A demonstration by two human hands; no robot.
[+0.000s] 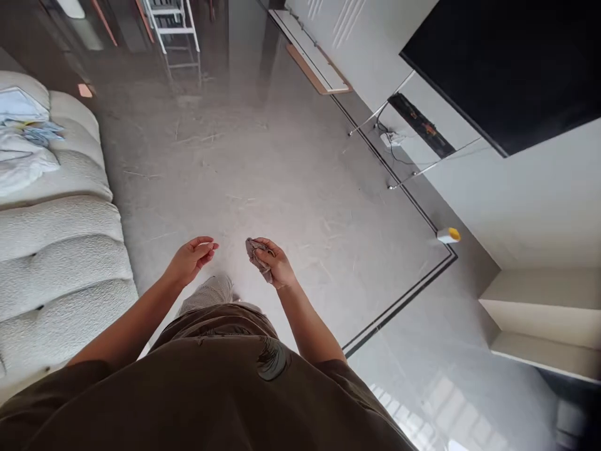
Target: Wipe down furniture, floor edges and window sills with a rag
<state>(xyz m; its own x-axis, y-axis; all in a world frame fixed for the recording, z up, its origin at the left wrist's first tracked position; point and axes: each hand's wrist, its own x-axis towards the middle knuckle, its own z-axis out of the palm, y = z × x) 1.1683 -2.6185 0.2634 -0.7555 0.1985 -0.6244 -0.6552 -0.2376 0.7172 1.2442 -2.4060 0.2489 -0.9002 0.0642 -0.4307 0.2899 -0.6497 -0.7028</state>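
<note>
One wide grey floor (235, 169) fills the middle, with a pale tufted sofa (61, 250) at nine o'clock, a black screen (511, 69) at two and a white stepladder (174, 30) at eleven. The left hand (191, 260), near nine, is released, fingers loosely curled. The right hand (278, 264), toward seven, grips a crumpled grey-brown cloth (257, 255) above the floor. A white, yellow-ended cylinder (447, 235) sits at three.
</note>
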